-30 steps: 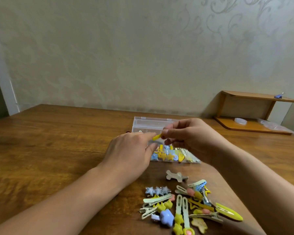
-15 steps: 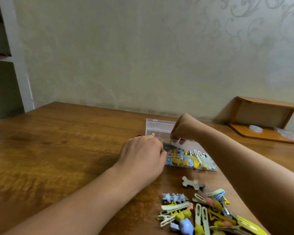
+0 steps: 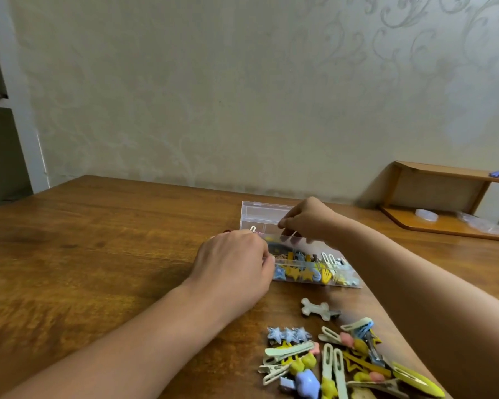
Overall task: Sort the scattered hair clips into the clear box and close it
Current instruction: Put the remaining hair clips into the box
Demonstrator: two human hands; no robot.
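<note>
While our arms reach out over the wooden table [image 3: 98, 254], we start at the far left, where a pale door frame [image 3: 18, 110] meets the patterned wall [image 3: 213, 82]. Our left hand [image 3: 234, 269] lies knuckles up against the left end of the clear box [image 3: 314, 272], its fingers curled down at the near left corner; whether they pinch the box wall or only press against it we cannot tell, since the fingertips are hidden under the hand. To the right of it, the box sits near the middle of the table with its lid [image 3: 260, 217] folded open on the far side, and its near compartment already holds a row of yellow and blue clips [image 3: 306, 273] packed against the front wall. Our right hand [image 3: 308, 220] hovers over the far part of the box, fingers bunched together in a pinch; a thin pale clip [image 3: 290, 236] seems to hang from them, though it is blurred. Nearer to us, apart from the box, a white bone-shaped clip [image 3: 317, 308] lies alone, and nearer still sits the loose pile of hair clips [image 3: 337, 361], with a strip of three blue stars [image 3: 288, 334] at its left edge and a yellow-green clip [image 3: 415, 380] at its right, beside our right forearm. Far right, a small wooden shelf [image 3: 450, 197] stands against the wall.
</note>
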